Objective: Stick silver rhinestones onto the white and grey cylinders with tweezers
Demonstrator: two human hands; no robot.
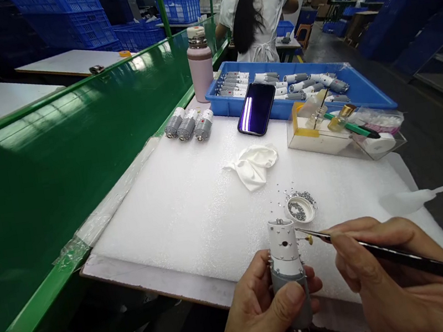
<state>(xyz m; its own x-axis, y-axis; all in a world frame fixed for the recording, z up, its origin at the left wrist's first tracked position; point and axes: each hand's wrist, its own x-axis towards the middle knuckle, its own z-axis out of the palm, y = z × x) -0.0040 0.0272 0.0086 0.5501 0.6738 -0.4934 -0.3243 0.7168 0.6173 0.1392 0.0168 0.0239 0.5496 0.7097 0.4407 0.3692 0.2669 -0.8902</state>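
Observation:
My left hand (268,304) is wrapped round a grey and white cylinder (286,265) with small studs on its sides, held upright at the table's front edge. In my right hand (393,268) is a slim black brush-like tool (412,254), gripped like a pen. Its fine tip is beside the white upper part of the cylinder; I cannot tell whether it touches. Just behind the cylinder, a white cap (306,210) holds many tiny silvery pieces, with more scattered around it. A small yellowish bit (310,240) shows near the tool's tip.
A crumpled white cloth (255,165) and a phone (257,109) lie farther back. Three similar cylinders (186,125) stand left of a blue tray (364,88) of more. A clear box (323,143) holds bottles. A pink flask (201,71) stands by the green conveyor (73,133). A person works beyond.

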